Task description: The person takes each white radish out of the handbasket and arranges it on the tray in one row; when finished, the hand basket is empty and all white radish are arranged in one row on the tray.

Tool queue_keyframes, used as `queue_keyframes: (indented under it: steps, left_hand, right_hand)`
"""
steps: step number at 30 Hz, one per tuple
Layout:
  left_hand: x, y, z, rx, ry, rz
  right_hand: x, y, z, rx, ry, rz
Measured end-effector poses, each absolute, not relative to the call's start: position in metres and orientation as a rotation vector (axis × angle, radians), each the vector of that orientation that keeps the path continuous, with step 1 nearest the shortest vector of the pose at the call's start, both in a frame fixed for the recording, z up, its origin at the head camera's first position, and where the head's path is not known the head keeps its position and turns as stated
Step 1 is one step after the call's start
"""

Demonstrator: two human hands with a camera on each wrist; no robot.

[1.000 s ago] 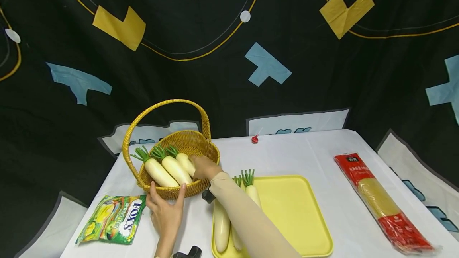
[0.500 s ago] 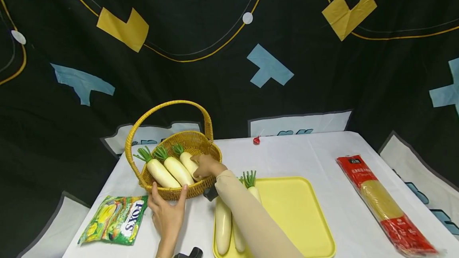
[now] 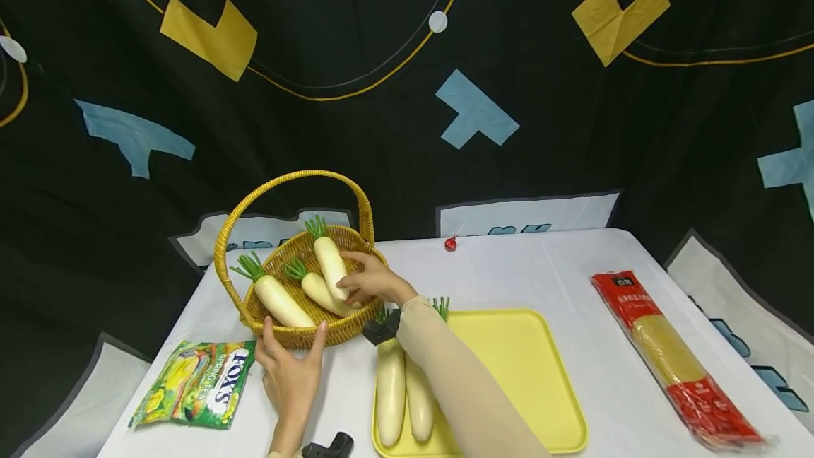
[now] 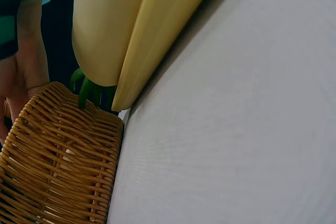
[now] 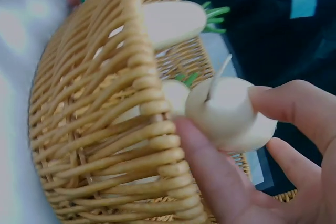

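Observation:
In the head view my right hand (image 3: 375, 281) pinches a white radish (image 3: 331, 267) with green leaf stubs and holds it raised over the wicker basket (image 3: 337, 333). The right wrist view shows thumb and fingers around the root end of this white radish (image 5: 231, 114). Two more white radishes lie in the basket, one at left (image 3: 280, 302) and one (image 3: 321, 294) partly under the raised one. My left hand (image 3: 289, 373) rests with spread fingers against the basket's front rim. In the left wrist view the basket's woven wall (image 4: 63, 156) is close.
A yellow tray (image 3: 509, 373) right of the basket bears two white radishes (image 3: 390, 394), partly covered by the right forearm. A green candy bag (image 3: 193, 384) lies at left, a red-and-yellow noodle pack (image 3: 674, 352) at far right. A small red lollipop (image 3: 451, 243) lies at the back.
The right hand has taken hold of the right-hand radish in the basket and lifted it up. The radish beneath has shifted a little to the right. The left hand stays at the rim.

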State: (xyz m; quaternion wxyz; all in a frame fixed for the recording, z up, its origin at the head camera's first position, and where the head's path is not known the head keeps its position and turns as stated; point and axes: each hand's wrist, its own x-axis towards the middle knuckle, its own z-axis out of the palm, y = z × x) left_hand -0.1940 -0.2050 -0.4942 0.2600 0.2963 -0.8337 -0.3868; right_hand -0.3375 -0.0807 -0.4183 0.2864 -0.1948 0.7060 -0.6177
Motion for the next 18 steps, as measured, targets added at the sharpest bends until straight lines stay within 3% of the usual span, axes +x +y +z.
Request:
queue_keyframes:
  steps: [10,18]
  left_hand:
    - [-0.195,-0.205,-0.494,0.81,-2.264,-1.052]
    - [-0.195,-0.205,-0.494,0.799,-2.261,-1.053]
  right_hand:
    - [-0.328,-0.05,-0.413,-0.519,1.647,-1.86]
    - [-0.315,0.001,-0.409,-0.581,1.612,-1.904]
